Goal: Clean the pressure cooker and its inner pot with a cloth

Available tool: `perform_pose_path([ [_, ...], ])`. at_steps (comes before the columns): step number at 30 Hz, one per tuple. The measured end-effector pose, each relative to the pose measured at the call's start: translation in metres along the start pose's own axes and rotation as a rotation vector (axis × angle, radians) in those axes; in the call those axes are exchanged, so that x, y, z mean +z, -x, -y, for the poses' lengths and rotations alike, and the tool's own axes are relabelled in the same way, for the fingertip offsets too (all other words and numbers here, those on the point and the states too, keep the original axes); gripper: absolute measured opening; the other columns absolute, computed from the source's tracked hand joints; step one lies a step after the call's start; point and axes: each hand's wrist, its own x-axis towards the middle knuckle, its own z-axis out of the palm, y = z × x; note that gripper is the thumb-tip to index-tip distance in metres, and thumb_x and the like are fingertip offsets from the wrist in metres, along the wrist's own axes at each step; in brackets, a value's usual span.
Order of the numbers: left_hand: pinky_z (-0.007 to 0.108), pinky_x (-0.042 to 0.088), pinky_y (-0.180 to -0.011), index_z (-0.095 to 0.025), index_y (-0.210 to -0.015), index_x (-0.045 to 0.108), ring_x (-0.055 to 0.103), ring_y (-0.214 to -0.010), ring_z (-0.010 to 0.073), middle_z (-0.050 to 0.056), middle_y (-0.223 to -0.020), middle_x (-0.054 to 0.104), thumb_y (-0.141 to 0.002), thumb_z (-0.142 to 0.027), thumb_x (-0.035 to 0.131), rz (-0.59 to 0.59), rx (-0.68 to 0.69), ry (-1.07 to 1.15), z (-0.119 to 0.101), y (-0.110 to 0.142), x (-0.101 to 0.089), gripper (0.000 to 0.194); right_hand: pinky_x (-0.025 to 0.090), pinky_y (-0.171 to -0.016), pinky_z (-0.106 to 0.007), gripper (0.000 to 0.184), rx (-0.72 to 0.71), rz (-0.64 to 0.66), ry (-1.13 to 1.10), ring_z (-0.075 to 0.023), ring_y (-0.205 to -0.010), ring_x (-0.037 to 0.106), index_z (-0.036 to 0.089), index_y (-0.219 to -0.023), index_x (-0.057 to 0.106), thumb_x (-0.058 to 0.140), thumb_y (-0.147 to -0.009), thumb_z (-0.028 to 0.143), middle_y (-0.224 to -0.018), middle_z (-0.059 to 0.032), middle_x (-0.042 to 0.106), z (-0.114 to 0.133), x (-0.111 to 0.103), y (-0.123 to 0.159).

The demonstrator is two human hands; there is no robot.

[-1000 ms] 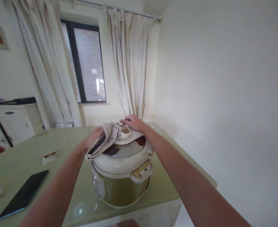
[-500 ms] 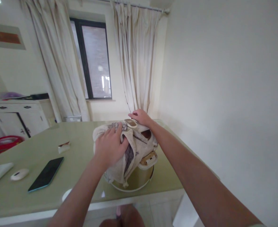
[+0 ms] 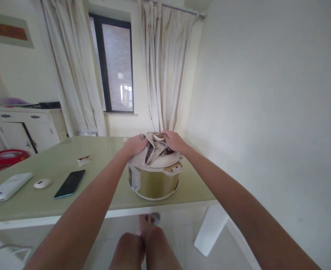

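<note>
A rice cooker point(image 3: 155, 185) with a gold body stands near the table's front edge, its control panel facing left. Over its lid lies a pale, patterned cloth point(image 3: 142, 159), bunched into folds at the top. The cloth's left side is gripped by my left hand point(image 3: 136, 145), its fingers curled and partly hidden. On the far right of the lid, my right hand point(image 3: 173, 140) is closed at the cloth's edge; its fingertips are hard to make out. The lower front and side handle of the cooker are uncovered.
On the green table point(image 3: 103, 157) to the left lie a dark phone point(image 3: 70, 183), a white mouse-shaped item point(image 3: 42, 183), a white device point(image 3: 9, 187) and a small packet point(image 3: 84, 160). A wall point(image 3: 261, 93) rises close on the right. Behind are curtains point(image 3: 171, 71) and a window.
The cloth has been drawn up and bunched, baring the cooker's front and panel. My left hand has moved up and away to the cloth's far left side. The view has tilted downward.
</note>
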Motion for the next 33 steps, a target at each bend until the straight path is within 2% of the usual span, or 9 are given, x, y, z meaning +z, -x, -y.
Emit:
perform_pose_path([
  [3, 0.046, 0.053, -0.099, -0.018, -0.133, 0.072, 0.068, -0.128, 0.0387, 0.021, -0.136, 0.073, -0.103, -0.06, 0.022, -0.011, 0.005, 0.022, 0.003, 0.003, 0.002, 0.072, 0.044, -0.112, -0.039, 0.046, -0.079, -0.088, -0.047, -0.0264, -0.133, 0.06, 0.017, -0.149, 0.056, 0.05, -0.107, 0.033, -0.146, -0.0161, 0.064, 0.022, 0.003, 0.042],
  [7, 0.049, 0.054, -0.1, -0.022, -0.132, 0.071, 0.07, -0.124, 0.0391, 0.019, -0.134, 0.074, -0.1, -0.051, 0.041, -0.095, -0.003, -0.01, 0.002, 0.037, 0.006, 0.053, 0.03, -0.127, -0.047, 0.07, -0.346, -0.167, -0.021, -0.0322, -0.154, 0.039, 0.016, -0.16, 0.043, 0.057, -0.103, 0.055, -0.166, -0.0192, 0.042, 0.054, 0.018, 0.085],
  [11, 0.052, 0.055, -0.103, -0.027, -0.148, 0.059, 0.071, -0.121, 0.0375, 0.014, -0.137, 0.073, -0.093, -0.043, 0.055, -0.18, -0.012, 0.154, 0.008, 0.076, 0.007, 0.058, 0.034, -0.124, -0.053, 0.106, -0.397, -0.163, 0.042, -0.0402, -0.149, 0.043, 0.018, -0.17, 0.025, 0.074, -0.089, 0.065, -0.166, -0.023, 0.038, 0.074, 0.034, 0.105],
  [15, 0.045, 0.054, -0.109, -0.021, -0.154, 0.049, 0.069, -0.124, 0.0296, 0.012, -0.142, 0.07, -0.081, -0.038, 0.069, -0.311, 0.217, 0.67, -0.003, 0.099, -0.015, 0.078, 0.044, -0.117, -0.051, 0.097, -0.321, -0.246, -0.043, -0.0383, -0.143, 0.048, 0.038, -0.166, 0.035, 0.083, -0.084, 0.054, -0.161, -0.0147, 0.037, 0.083, 0.021, 0.113],
  [20, 0.046, 0.057, -0.103, -0.029, -0.168, 0.021, 0.065, -0.133, 0.028, 0.013, -0.157, 0.058, -0.099, -0.048, 0.05, -0.177, 0.439, 1.093, -0.029, 0.084, -0.043, 0.078, 0.049, -0.113, -0.047, 0.071, -0.192, -0.417, -0.161, -0.0347, -0.135, 0.053, 0.034, -0.154, 0.054, 0.072, -0.086, 0.029, -0.162, -0.0106, 0.03, 0.065, -0.033, 0.11],
  [23, 0.053, 0.049, -0.114, -0.02, -0.16, 0.041, 0.058, -0.141, 0.0295, 0.017, -0.155, 0.06, -0.101, -0.043, 0.043, -0.354, 0.297, 0.885, -0.027, 0.06, -0.019, 0.063, 0.05, -0.109, -0.044, 0.06, 0.022, -0.414, -0.155, -0.0321, -0.122, 0.061, 0.026, -0.145, 0.06, 0.065, -0.085, 0.024, -0.147, -0.013, 0.047, 0.04, -0.051, 0.105],
  [26, 0.059, 0.032, -0.126, -0.013, -0.142, 0.064, 0.054, -0.145, 0.0332, 0.019, -0.15, 0.064, -0.1, -0.034, 0.044, -0.453, 0.213, 0.414, -0.019, 0.049, 0.025, 0.052, 0.051, -0.105, -0.046, 0.06, 0.173, -0.181, -0.115, -0.0332, -0.118, 0.065, 0.025, -0.148, 0.055, 0.065, -0.09, 0.035, -0.138, -0.0146, 0.057, 0.025, -0.041, 0.104],
  [29, 0.051, 0.038, -0.123, -0.015, -0.132, 0.074, 0.061, -0.137, 0.0291, 0.014, -0.143, 0.071, -0.102, -0.027, 0.037, -0.46, 0.235, 0.241, -0.011, 0.048, 0.056, 0.049, 0.049, -0.107, -0.048, 0.069, 0.228, -0.108, -0.077, -0.0362, -0.126, 0.062, 0.023, -0.153, 0.046, 0.063, -0.094, 0.054, -0.143, -0.0186, 0.057, 0.029, -0.02, 0.103],
  [33, 0.048, 0.043, -0.12, -0.015, -0.132, 0.075, 0.064, -0.133, 0.028, 0.011, -0.141, 0.073, -0.101, -0.026, 0.037, -0.505, 0.254, 0.21, -0.006, 0.047, 0.061, 0.05, 0.05, -0.103, -0.049, 0.082, 0.258, -0.165, -0.052, -0.0388, -0.127, 0.062, 0.024, -0.144, 0.05, 0.069, -0.083, 0.076, -0.138, -0.0188, 0.059, 0.035, -0.009, 0.084],
])
